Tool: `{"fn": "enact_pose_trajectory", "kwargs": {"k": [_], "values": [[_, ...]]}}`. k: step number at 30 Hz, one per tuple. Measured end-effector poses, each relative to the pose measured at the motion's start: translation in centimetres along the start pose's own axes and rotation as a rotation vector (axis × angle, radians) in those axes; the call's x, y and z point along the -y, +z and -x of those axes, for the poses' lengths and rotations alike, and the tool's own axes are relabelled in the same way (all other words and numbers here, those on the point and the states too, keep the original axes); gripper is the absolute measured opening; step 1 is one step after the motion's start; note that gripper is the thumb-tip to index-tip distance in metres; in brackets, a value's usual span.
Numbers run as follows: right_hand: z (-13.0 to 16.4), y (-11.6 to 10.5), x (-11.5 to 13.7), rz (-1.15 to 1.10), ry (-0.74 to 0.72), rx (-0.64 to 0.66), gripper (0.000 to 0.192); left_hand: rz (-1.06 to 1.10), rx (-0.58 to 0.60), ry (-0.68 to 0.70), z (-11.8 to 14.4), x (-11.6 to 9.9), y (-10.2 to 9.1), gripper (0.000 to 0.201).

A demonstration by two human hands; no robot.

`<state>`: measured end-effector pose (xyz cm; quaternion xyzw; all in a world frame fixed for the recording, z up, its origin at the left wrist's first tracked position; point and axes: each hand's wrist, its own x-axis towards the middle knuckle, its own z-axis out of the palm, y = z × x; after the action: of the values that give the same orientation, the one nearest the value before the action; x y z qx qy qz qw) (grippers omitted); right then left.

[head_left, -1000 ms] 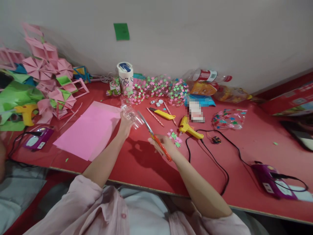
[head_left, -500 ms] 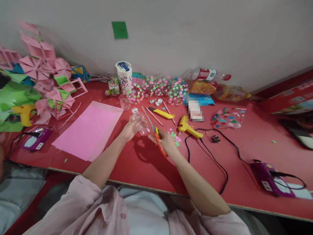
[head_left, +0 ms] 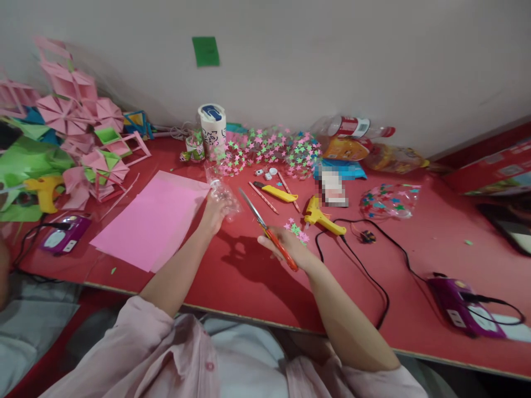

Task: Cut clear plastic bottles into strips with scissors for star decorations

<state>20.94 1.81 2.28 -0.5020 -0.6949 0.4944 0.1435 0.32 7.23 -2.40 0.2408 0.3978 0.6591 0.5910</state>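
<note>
My left hand [head_left: 214,213] is closed around a clear plastic bottle piece [head_left: 226,200], beside the right edge of the pink paper sheets [head_left: 151,221]. In my right hand [head_left: 286,246] is a pair of scissors [head_left: 255,213] with red-orange handles; the blades look closed and point up and left. The two hands are apart, with the scissor tips a little right of the bottle. Small pink and green paper stars [head_left: 297,231] lie just beyond my right hand. A yellow box cutter [head_left: 280,193] rests between two patterned pencils [head_left: 264,198] farther back.
A yellow glue gun [head_left: 322,217] with a black cord lies to the right, near a purple power strip [head_left: 464,304]. Star-covered clear bottles [head_left: 265,149] and a white tumbler [head_left: 213,130] stand at the back. Pink paper shapes [head_left: 66,110] pile up at left.
My left hand has drawn the bottle piece leftward, away from the scissors. My right hand has shifted slightly right and down, and the scissor blades have come together.
</note>
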Motion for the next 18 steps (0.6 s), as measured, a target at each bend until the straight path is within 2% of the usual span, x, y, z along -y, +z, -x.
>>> {"fn": "enact_pose_trajectory", "kwargs": {"k": [3,5,10,18], "values": [[0.4,-0.6,0.4,0.131,0.008,0.077,0.052,0.061,-0.133,0.074,-0.7,-0.1,-0.6,0.036],[0.5,-0.8,0.6,0.190,0.027,0.103,0.055,0.099,-0.180,0.116,-1.0,0.0,-1.0,0.032],[0.5,-0.4,0.8,0.238,0.068,0.129,0.057,0.094,-0.186,0.153,-1.1,0.3,-1.3,0.031],[-0.1,1.1,0.2,0.083,0.145,0.117,0.051,0.034,-0.158,0.166,-0.1,0.5,-0.2,0.033]]}}
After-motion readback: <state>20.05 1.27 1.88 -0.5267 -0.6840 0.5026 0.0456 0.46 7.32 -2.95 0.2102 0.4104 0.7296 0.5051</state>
